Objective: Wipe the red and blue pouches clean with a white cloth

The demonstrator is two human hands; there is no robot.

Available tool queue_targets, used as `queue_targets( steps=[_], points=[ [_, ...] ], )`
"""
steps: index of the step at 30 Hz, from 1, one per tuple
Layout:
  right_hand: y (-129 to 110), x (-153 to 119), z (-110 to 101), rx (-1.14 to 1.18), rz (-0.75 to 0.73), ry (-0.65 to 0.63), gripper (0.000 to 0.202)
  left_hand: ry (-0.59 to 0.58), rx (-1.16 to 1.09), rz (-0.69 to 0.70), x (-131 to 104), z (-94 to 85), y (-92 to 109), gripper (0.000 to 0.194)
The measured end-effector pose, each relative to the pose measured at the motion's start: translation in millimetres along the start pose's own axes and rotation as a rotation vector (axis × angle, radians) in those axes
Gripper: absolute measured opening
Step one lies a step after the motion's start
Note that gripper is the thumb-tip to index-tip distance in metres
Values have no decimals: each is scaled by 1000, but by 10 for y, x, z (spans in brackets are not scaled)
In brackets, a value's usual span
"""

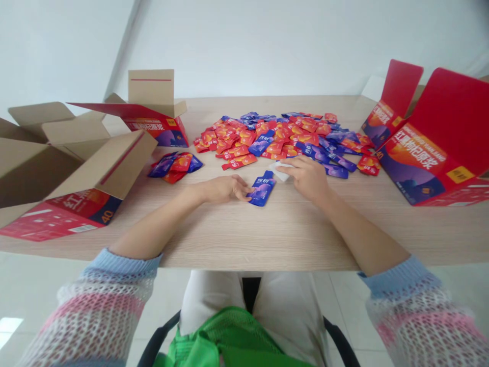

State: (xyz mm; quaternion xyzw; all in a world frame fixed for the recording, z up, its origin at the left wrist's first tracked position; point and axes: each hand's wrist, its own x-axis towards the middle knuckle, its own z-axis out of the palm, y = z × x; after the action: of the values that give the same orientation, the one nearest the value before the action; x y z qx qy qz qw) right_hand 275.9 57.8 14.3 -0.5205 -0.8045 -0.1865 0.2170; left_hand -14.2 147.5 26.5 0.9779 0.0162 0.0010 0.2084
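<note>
One blue pouch (263, 189) touches the left hand (228, 188) (room before the table edge (260, 266)).

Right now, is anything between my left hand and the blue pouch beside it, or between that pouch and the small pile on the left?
Nothing visible separates your left hand from the blue pouch, whose edge it touches. Toward the small pile, that hand itself stands between.
</note>
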Motion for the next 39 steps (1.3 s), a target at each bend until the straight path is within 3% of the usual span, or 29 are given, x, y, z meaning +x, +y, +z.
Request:
queue_targets(
  steps=[3, 6, 9, 14, 22, 25, 28, 32, 35, 39],
  points=[
    [-98, -8, 62, 95, -137, 75, 44, -53, -50, -2, -7, -28, 50, 54],
    [-205, 4, 233, 208, -350, 61, 40, -110, -86, -52, -10, -61, 121, 67],
    [-289, 34, 382, 269, -445, 19, 38, -96, -126, -81, -8, -80, 164, 66],
    [-257, 102, 397, 238, -360, -122, 45, -83, -133, -42, -4, -69, 48, 69],
    [56, 107, 401, -1, -47, -244, 45, -125, -122, -86, -24, -39, -106, 82],
    [228, 37, 395, -5, 55, -175, 46, -144, -106, -85, -45, -40, -81, 82],
    [316, -13, 306, 89, 131, 30, 51, -174, -87, -104, -58, -43, -67, 79],
    [178, -23, 118, 240, 83, 219, 53, -177, -105, -98, -63, -45, -86, 75],
    [-59, -24, 38, 295, -13, 150, 56, -160, -155, -103, -69, -58, -117, 75],
    [-355, -20, 103, 360, -198, -2, 51, -155, -206, -106, -82, -88, -142, 74]
  ],
)
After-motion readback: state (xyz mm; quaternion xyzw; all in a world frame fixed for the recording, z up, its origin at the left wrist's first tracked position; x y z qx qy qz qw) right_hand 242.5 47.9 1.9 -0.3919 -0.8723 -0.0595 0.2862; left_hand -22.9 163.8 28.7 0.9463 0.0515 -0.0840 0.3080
